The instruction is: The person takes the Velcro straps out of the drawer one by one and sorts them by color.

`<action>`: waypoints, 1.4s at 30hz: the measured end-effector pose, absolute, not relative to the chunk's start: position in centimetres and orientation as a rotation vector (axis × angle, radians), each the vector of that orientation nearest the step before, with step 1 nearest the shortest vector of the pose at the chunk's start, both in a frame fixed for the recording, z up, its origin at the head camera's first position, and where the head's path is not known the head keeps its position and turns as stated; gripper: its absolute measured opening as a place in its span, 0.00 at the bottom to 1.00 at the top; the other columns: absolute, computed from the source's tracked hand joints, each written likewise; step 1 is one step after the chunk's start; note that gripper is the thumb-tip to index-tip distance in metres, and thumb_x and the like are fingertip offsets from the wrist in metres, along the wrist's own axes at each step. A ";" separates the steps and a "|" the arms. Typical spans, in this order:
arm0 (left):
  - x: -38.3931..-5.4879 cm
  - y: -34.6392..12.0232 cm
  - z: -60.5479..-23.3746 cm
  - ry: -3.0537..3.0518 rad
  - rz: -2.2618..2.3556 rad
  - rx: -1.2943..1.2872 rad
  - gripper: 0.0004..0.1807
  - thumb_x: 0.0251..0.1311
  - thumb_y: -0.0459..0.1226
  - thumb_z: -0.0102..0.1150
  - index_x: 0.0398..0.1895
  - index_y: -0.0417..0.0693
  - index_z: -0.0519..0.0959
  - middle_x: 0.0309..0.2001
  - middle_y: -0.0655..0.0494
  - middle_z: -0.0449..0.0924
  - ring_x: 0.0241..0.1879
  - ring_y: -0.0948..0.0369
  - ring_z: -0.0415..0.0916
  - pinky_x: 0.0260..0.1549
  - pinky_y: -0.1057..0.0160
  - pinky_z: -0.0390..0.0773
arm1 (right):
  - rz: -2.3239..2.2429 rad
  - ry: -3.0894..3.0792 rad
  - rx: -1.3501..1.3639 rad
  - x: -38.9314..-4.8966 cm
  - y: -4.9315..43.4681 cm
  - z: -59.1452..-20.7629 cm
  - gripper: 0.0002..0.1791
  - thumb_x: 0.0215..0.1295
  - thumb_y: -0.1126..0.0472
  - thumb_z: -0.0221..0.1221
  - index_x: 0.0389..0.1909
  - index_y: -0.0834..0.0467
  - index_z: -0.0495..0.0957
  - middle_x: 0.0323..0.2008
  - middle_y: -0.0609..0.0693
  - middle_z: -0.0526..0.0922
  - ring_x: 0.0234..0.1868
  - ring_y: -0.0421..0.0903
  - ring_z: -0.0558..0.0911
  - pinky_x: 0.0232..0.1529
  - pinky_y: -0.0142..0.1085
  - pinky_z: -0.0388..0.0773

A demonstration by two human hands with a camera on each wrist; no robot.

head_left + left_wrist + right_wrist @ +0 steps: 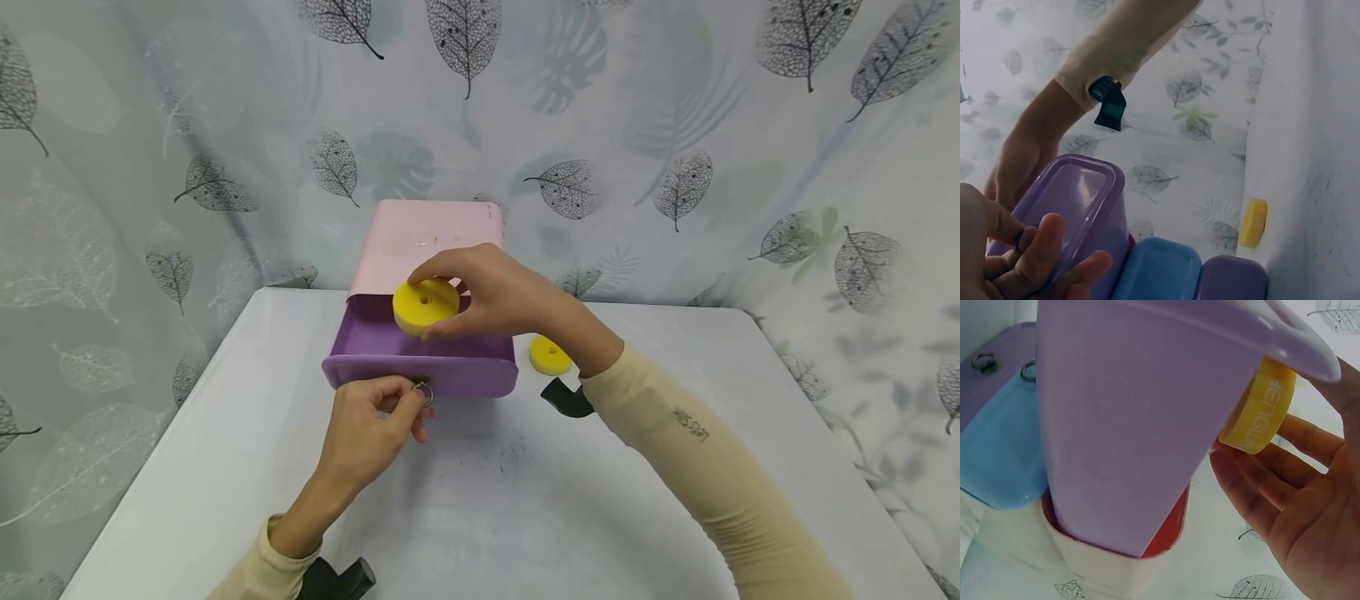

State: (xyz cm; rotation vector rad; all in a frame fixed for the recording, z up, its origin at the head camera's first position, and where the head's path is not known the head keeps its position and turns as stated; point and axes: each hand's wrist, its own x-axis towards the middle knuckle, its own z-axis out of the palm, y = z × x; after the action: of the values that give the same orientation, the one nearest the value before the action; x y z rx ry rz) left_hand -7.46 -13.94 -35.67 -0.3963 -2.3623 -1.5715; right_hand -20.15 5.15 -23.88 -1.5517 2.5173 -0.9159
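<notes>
A yellow round disc with a small hole in its middle (424,306) is pinched between the thumb and fingers of my right hand (498,292), over the pulled-out purple drawer (480,379). Pale lettering marks the disc's edge in the right wrist view. My left hand (375,425) pinches the metal ring pull (424,394) on the drawer's front. Behind the drawer stands its pink cabinet (435,242). In the head view, the part of the drawer floor that shows is bare; the disc and right hand hide some of it.
A second yellow disc (549,357) lies on the white table (562,483), right of the drawer, partly behind the right forearm. Below the pulled-out drawer are a blue drawer (1159,272) and another purple drawer (1235,281). A leaf-patterned sheet (600,125) hangs close behind the cabinet.
</notes>
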 end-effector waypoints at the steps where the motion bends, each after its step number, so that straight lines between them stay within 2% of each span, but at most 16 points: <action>1: -7.5 -13.9 -35.7 -2.363 -1.571 -0.394 0.17 0.64 0.29 0.58 0.19 0.55 0.82 0.14 0.68 0.79 0.27 0.66 0.84 0.12 0.63 0.63 | -0.915 2.520 -1.541 -20.2 5.3 -23.9 0.31 0.55 0.55 0.78 0.59 0.60 0.82 0.54 0.46 0.84 0.46 0.44 0.79 0.44 0.34 0.82; 11: -7.5 -14.0 -35.7 -2.353 -1.563 -0.398 0.17 0.64 0.28 0.58 0.20 0.54 0.83 0.13 0.68 0.79 0.27 0.66 0.85 0.11 0.63 0.63 | -0.912 2.556 -1.488 -20.4 6.4 -23.7 0.32 0.55 0.54 0.79 0.59 0.60 0.82 0.55 0.47 0.84 0.48 0.45 0.80 0.47 0.40 0.82; 21: -7.5 -13.9 -35.7 -2.357 -1.557 -0.397 0.16 0.63 0.28 0.58 0.20 0.54 0.83 0.14 0.69 0.79 0.26 0.66 0.84 0.11 0.63 0.62 | -0.927 2.602 -1.469 -20.6 8.1 -23.5 0.32 0.54 0.54 0.79 0.59 0.60 0.82 0.54 0.46 0.85 0.49 0.44 0.80 0.51 0.39 0.80; 36: -7.6 -13.9 -35.9 -2.362 -1.556 -0.377 0.17 0.63 0.28 0.58 0.19 0.55 0.82 0.12 0.69 0.78 0.28 0.67 0.85 0.12 0.62 0.65 | -0.941 2.638 -1.468 -21.1 9.9 -23.6 0.32 0.53 0.55 0.80 0.58 0.62 0.82 0.54 0.48 0.85 0.50 0.45 0.81 0.52 0.43 0.80; 42: -7.6 -14.0 -35.9 -2.358 -1.562 -0.381 0.17 0.63 0.28 0.58 0.18 0.55 0.82 0.12 0.68 0.77 0.28 0.67 0.86 0.13 0.62 0.66 | -0.911 2.668 -1.457 -21.3 10.4 -23.7 0.32 0.53 0.55 0.80 0.58 0.61 0.82 0.54 0.47 0.85 0.50 0.43 0.81 0.52 0.41 0.81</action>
State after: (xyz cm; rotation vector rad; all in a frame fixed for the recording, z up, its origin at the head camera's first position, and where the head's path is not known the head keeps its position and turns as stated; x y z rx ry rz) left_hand -7.57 -13.96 -35.91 -0.3809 -2.3583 -1.5619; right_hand -21.32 10.42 -23.69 -1.4571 2.6679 -0.9109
